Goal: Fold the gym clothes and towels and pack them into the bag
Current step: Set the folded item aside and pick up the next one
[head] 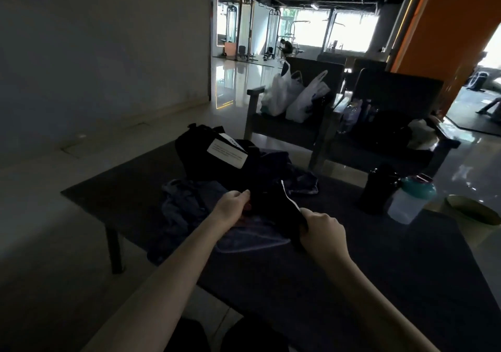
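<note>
Both hands are on one black garment point(273, 202) that I'm watching from my end: the left hand point(233, 205) pinches its edge with curled fingertips, and the right hand point(320, 229) is closed in a fist around a bunched part with a thin white trim line. Everything sits on the dark table point(352, 284), and the black bag point(206, 159) lies at its far side, a white label point(227, 152) on top; I cannot tell whether its mouth is open. Just in front of the bag, between it and the hands, is a loose heap: blue crumpled cloth point(184, 202) to the bag's near left, a blue patterned piece point(298, 181) to its near right, and a pale-edged towel point(252, 243) nearest me, under the held garment. Well to the right of the bag stand a black bottle point(376, 191) and a clear shaker with a teal lid point(409, 202), touching or nearly so. Nothing looks folded yet, so I judge the task barely begun. My worries: the light is poor and black cloth against a dark table hides hems, so a fold may come out crooked. The left pinch is shallow and could slip if the right hand pulls hard. Lifting the garment may drag the towel beneath it off the near edge. A wide sweep to the right could knock the shaker over.
</note>
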Demonstrator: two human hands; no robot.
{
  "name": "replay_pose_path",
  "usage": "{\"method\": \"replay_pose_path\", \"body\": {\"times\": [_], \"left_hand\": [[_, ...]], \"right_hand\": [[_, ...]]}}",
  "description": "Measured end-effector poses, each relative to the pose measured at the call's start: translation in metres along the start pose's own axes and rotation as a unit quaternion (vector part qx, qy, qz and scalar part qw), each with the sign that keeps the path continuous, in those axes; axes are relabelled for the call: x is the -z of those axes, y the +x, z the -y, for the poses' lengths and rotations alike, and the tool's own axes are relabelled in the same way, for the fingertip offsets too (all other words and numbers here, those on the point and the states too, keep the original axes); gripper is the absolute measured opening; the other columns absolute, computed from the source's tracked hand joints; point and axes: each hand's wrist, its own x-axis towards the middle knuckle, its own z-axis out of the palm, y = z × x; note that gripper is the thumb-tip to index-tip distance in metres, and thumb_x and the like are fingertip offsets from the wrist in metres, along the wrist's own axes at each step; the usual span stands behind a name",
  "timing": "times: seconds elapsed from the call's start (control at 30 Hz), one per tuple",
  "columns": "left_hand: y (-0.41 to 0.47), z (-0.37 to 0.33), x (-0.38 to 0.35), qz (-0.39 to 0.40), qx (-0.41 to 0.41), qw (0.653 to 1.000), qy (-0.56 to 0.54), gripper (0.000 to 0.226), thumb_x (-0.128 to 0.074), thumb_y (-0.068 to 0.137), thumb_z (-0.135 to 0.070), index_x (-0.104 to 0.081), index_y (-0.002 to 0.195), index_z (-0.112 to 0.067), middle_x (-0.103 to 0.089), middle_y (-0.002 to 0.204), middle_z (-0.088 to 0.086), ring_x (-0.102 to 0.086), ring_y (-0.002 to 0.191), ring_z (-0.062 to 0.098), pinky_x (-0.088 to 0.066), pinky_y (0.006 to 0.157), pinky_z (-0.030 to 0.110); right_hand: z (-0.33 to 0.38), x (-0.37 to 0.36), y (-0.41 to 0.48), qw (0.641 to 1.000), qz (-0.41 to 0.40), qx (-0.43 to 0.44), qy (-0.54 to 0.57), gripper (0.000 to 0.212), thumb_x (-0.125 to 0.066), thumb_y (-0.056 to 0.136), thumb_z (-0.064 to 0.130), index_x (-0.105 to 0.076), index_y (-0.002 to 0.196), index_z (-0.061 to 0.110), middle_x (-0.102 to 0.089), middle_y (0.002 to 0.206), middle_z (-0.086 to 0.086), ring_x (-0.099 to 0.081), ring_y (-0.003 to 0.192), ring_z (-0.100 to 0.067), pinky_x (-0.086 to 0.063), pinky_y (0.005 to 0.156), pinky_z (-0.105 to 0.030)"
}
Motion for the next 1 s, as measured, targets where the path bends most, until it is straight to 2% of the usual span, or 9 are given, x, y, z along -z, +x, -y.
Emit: {"method": "replay_pose_path", "body": {"times": [0.07,0.13,0.23,0.4,0.57,0.7,0.83,0.93,1.0], "left_hand": [[0.021,0.000,0.024,-0.043,-0.019,0.998,0.037,0.028,-0.048,0.098,-0.030,-0.060,0.081,-0.012,-0.065,0.086,0.009,-0.063,0.080,0.028,-0.050,0.076,0.037],[0.042,-0.002,0.047,-0.071,-0.042,0.993,0.089,0.021,-0.051,0.097,-0.023,-0.061,0.082,-0.012,-0.063,0.083,0.007,-0.061,0.081,0.025,-0.045,0.072,0.032],[0.075,-0.009,0.073,-0.103,-0.077,0.980,0.149,0.015,-0.053,0.094,-0.019,-0.063,0.098,-0.008,-0.066,0.093,0.008,-0.063,0.088,0.023,-0.044,0.075,0.029],[0.131,-0.022,0.103,-0.147,-0.131,0.961,0.197,0.021,-0.052,0.094,-0.017,-0.066,0.106,-0.007,-0.067,0.100,0.007,-0.062,0.097,0.022,-0.040,0.074,0.022],[0.184,-0.011,0.115,-0.119,-0.175,0.943,0.257,0.027,-0.050,0.094,-0.011,-0.064,0.117,-0.008,-0.060,0.120,0.006,-0.057,0.110,0.018,-0.038,0.086,0.015],[0.218,0.013,0.121,-0.132,-0.215,0.922,0.295,0.030,-0.051,0.093,-0.011,-0.063,0.121,-0.012,-0.057,0.126,-0.001,-0.052,0.118,0.018,-0.042,0.097,0.027],[0.240,0.028,0.120,-0.166,-0.231,0.887,0.365,0.036,-0.049,0.092,-0.013,-0.060,0.127,-0.016,-0.052,0.135,-0.002,-0.043,0.125,0.020,-0.039,0.102,0.035],[0.245,0.035,0.117,-0.170,-0.223,0.864,0.417,0.040,-0.050,0.092,-0.016,-0.055,0.131,-0.020,-0.049,0.139,-0.002,-0.040,0.126,0.022,-0.037,0.099,0.035],[0.246,0.038,0.118,-0.149,-0.191,0.861,0.448,0.046,-0.049,0.091,-0.020,-0.047,0.137,-0.024,-0.042,0.142,-0.005,-0.034,0.130,0.020,-0.032,0.099,0.034]], "right_hand": [[0.012,-0.003,0.024,1.000,-0.013,0.008,0.000,0.019,-0.042,0.094,0.023,-0.060,0.097,0.018,-0.068,0.088,0.002,-0.064,0.081,-0.024,-0.036,0.060,-0.030],[0.026,-0.004,0.050,0.999,-0.030,0.014,0.010,0.017,-0.043,0.093,0.022,-0.059,0.092,0.017,-0.067,0.084,0.001,-0.064,0.078,-0.026,-0.034,0.059,-0.030],[0.045,-0.005,0.097,0.998,-0.060,0.020,0.024,0.013,-0.044,0.090,0.019,-0.054,0.083,0.014,-0.064,0.075,-0.004,-0.062,0.073,-0.029,-0.033,0.057,-0.031],[0.077,-0.012,0.181,0.990,-0.137,0.021,0.036,0.013,-0.046,0.090,0.015,-0.059,0.086,0.012,-0.063,0.075,-0.005,-0.061,0.071,-0.031,-0.030,0.054,-0.031],[0.089,-0.058,0.232,0.996,-0.070,0.020,0.050,0.020,-0.046,0.089,0.018,-0.064,0.098,0.018,-0.066,0.085,-0.006,-0.063,0.081,-0.032,-0.034,0.059,-0.030],[0.089,-0.101,0.232,0.998,-0.013,0.010,0.068,0.022,-0.047,0.092,0.021,-0.062,0.106,0.025,-0.066,0.087,-0.003,-0.063,0.079,-0.027,-0.033,0.059,-0.029],[0.087,-0.130,0.225,0.995,-0.042,0.010,0.090,0.022,-0.053,0.089,0.019,-0.064,0.106,0.028,-0.064,0.088,0.005,-0.053,0.070,-0.014,-0.033,0.055,-0.026],[0.088,-0.152,0.218,0.990,-0.073,0.015,0.116,0.031,-0.066,0.082,0.010,-0.069,0.111,0.023,-0.070,0.097,0.006,-0.065,0.086,-0.015,-0.040,0.060,-0.019],[0.090,-0.164,0.215,0.987,-0.104,0.016,0.122,0.039,-0.071,0.075,0.002,-0.071,0.110,0.018,-0.072,0.101,0.003,-0.069,0.093,-0.018,-0.047,0.066,-0.022]]}}
